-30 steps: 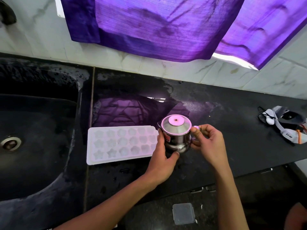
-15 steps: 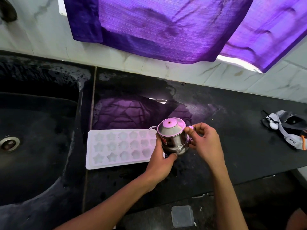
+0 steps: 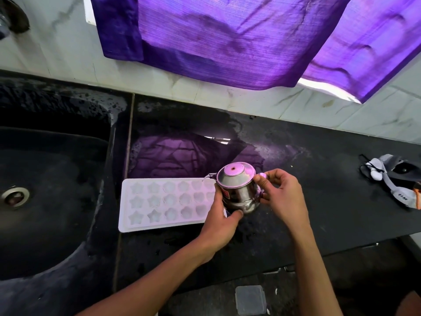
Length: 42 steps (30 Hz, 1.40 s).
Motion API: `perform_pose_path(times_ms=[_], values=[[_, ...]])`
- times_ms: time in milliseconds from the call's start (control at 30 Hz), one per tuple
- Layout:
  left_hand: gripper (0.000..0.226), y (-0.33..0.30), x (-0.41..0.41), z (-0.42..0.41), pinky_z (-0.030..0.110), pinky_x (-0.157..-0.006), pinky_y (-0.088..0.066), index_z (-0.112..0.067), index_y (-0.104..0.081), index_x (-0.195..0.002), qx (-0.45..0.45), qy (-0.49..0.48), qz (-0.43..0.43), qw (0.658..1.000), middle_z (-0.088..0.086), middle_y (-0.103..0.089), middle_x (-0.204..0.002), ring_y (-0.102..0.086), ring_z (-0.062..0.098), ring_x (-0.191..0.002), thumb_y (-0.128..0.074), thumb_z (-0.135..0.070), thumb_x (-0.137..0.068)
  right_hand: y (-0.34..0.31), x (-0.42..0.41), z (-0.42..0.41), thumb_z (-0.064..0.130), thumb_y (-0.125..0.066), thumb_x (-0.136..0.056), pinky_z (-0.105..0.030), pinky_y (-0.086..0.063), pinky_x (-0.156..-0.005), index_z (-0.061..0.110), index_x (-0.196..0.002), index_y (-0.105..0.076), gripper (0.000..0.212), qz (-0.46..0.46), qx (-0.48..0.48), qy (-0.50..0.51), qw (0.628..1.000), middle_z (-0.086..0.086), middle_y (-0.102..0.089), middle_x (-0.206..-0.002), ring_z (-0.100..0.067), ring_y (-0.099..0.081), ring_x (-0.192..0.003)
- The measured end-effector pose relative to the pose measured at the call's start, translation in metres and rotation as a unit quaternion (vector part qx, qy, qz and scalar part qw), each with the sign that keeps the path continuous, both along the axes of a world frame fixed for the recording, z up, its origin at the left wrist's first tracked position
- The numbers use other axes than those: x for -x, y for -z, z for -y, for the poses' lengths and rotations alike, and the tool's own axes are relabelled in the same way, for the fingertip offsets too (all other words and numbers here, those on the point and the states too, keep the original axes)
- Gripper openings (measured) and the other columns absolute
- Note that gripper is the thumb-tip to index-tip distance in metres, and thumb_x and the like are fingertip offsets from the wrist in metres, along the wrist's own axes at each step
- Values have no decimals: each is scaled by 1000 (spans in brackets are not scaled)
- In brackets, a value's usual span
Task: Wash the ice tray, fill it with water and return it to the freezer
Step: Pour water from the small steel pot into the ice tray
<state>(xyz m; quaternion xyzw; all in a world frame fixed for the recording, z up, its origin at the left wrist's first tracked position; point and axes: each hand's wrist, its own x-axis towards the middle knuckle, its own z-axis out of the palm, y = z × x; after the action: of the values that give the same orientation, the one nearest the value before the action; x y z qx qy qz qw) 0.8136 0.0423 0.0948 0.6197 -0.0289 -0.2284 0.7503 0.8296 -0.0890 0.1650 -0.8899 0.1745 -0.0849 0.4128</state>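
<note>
A white ice tray (image 3: 145, 202) with star and flower moulds lies flat on the black counter, just right of the sink. A small steel kettle (image 3: 239, 190) with a lid is held over the tray's right end, tipped slightly left with its spout above the moulds. My left hand (image 3: 219, 221) cups the kettle's body from below and in front. My right hand (image 3: 282, 192) grips its handle on the right side. The tray's right end is hidden behind my left hand and the kettle.
A dark sink (image 3: 45, 190) with a metal drain (image 3: 14, 197) fills the left. Purple cloth (image 3: 227, 37) hangs over the tiled wall behind. A white and grey strap device (image 3: 396, 179) lies at the counter's right. A small clear lid (image 3: 250, 299) lies on the floor below.
The kettle has tilted a little further left toward the tray, and both hands have stayed on it. The tray has not moved.
</note>
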Motion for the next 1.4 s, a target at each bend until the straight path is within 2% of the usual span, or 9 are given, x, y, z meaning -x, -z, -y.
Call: perform_pose_path(times_ms=[167, 300, 400, 600, 700, 833, 967, 1133, 1400], values=[[81, 0, 1, -1, -11, -76, -28, -36, -8, -149, -10, -5, 4, 1000, -31, -33, -127, -29, -33, -99, -55, -5, -91, 1, 3, 0, 34, -70, -82, -50, -58, -70, 20, -77, -62, 17, 6, -12, -1, 1000, 0, -68, -73, -16, -68, -63], [82, -6, 5, -1, -13, -78, -23, -33, -4, -149, -20, -16, 30, 999, -28, -27, -134, -26, -14, -120, -55, -6, -91, 1, 9, 0, 24, -67, -86, -43, -60, -68, 13, -80, -61, 13, 31, -73, -3, 997, -3, -68, -75, -27, -69, -76], [85, -7, 9, 1, -13, -78, -23, -31, -1, -151, -27, -24, 44, 998, -23, -27, -142, -24, -11, -124, -56, -6, -91, 1, 14, 2, 23, -66, -86, -43, -60, -69, 13, -82, -61, 12, 43, -95, -9, 995, -3, -68, -78, -28, -69, -77], [90, -5, 21, 5, 10, -100, -31, -38, 6, -148, -34, -14, 52, 998, -28, -25, -141, -30, -14, -124, -55, -7, -90, -5, 19, 6, 21, -68, -85, -45, -60, -69, 21, -76, -62, 11, 44, -82, -24, 995, 1, -69, -74, -24, -68, -73], [91, -3, 26, 6, 24, -113, -29, -38, 5, -149, -31, -6, 42, 999, -24, -24, -145, -27, -3, -135, -56, -7, -89, -7, 21, 5, 25, -71, -81, -44, -60, -69, 22, -74, -62, 12, 35, -51, -28, 998, 0, -69, -75, -24, -69, -72], [89, -3, 29, 4, 26, -113, -28, -38, 3, -149, -28, 5, 30, 999, -24, -28, -142, -32, 3, -135, -56, -6, -89, -6, 25, 6, 28, -72, -81, -48, -59, -69, 23, -72, -62, 14, 20, -12, -21, 1000, 0, -69, -74, -19, -69, -66], [89, -2, 32, 4, 33, -116, -28, -37, 1, -150, -35, 10, 21, 999, -17, -28, -150, -34, 8, -136, -57, -8, -89, -5, 28, 5, 29, -72, -81, -48, -59, -68, 23, -72, -61, 15, 13, -6, -17, 1000, 1, -69, -73, -18, -68, -65], [85, -5, 31, 1, 31, -116, -25, -34, -3, -151, -30, 7, 22, 999, -17, -27, -151, -28, 2, -137, -56, -7, -89, -8, 30, 4, 29, -71, -82, -48, -59, -68, 22, -74, -62, 14, 17, 0, -15, 1000, 1, -68, -73, -15, -67, -63], [83, -7, 31, 1, 27, -116, -25, -32, -9, -150, -24, 2, 25, 999, -16, -31, -150, -30, -1, -135, -56, -4, -88, -11, 32, 3, 34, -71, -81, -51, -57, -70, 24, -75, -62, 15, 9, 22, -9, 1000, 1, -69, -74, -15, -68, -59]])
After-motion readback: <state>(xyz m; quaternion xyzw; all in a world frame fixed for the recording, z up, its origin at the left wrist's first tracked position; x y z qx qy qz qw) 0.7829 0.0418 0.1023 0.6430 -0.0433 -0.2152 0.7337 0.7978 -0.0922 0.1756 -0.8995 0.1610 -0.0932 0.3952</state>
